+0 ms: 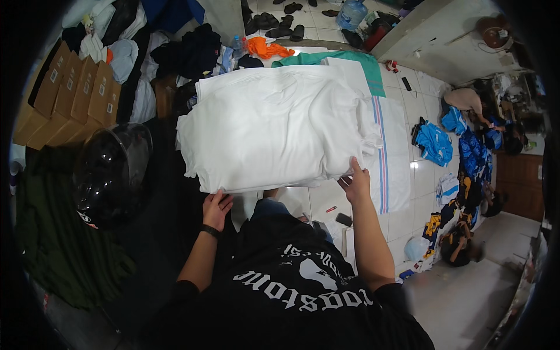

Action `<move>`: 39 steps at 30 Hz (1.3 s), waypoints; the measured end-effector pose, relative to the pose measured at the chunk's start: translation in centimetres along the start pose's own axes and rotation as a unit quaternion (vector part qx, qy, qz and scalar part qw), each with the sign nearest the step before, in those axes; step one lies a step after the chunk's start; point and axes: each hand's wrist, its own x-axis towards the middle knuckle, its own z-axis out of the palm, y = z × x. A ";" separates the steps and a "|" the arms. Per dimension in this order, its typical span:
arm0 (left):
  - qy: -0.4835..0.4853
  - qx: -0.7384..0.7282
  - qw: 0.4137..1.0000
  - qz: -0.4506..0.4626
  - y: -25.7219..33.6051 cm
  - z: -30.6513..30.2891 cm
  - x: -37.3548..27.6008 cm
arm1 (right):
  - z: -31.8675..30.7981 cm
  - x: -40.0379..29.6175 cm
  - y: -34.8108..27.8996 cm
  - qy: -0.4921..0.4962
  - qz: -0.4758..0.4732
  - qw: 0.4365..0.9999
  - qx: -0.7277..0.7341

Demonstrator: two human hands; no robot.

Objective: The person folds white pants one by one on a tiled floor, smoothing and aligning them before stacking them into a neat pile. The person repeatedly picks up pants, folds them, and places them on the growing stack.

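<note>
A thick stack of white garments (267, 127), probably shirts, lies spread out in front of me. My left hand (216, 210) grips its near left edge, thumb on top and fingers below. At the near right corner my right hand (356, 181) pinches the cloth, its thumb above and fingers partly hidden underneath. Loose sleeve folds hang at the stack's right side. Beneath and to the right shows a white woven sack (396, 153) with blue and red stripes. A green cloth (376, 72) sticks out behind the stack.
On the left are cardboard boxes (83, 92), a black helmet (111, 175) and dark green fabric (57, 227). A phone (344, 219) and a red pen (331, 209) lie on the tiles. Blue jerseys (433, 142) are at right, near several people seated on the floor.
</note>
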 end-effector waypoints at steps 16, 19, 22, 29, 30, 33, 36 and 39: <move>-0.191 -0.245 0.942 -0.130 2.7 7.6 -2.2 | 16.0 -7.6 -15.8 -0.174 -0.228 0.957 0.035; -0.171 -0.327 0.924 0.096 7.4 6.6 -0.8 | 20.3 -12.8 -20.2 -0.286 -0.290 0.908 0.097; -0.201 -0.332 0.906 0.168 12.6 1.7 2.8 | 21.0 -16.9 -22.6 -0.354 -0.355 0.860 0.097; -0.174 -0.188 0.876 0.409 25.6 10.6 -7.3 | 6.5 -18.3 -26.0 -0.401 -0.387 0.805 0.206; -0.191 -0.171 0.870 0.420 26.3 12.4 -8.8 | 3.2 -18.7 -25.5 -0.394 -0.366 0.808 0.240; -0.187 -0.114 0.889 0.402 26.5 16.0 -15.1 | -5.6 -23.9 -20.2 -0.325 -0.371 0.809 0.320; -0.100 0.050 0.807 0.580 26.3 15.8 -13.0 | -14.8 -27.8 -13.6 -0.163 -0.388 0.825 0.377; -0.292 0.137 0.811 0.489 18.9 25.4 -16.2 | -24.2 -31.8 -5.2 -0.041 -0.414 0.790 0.451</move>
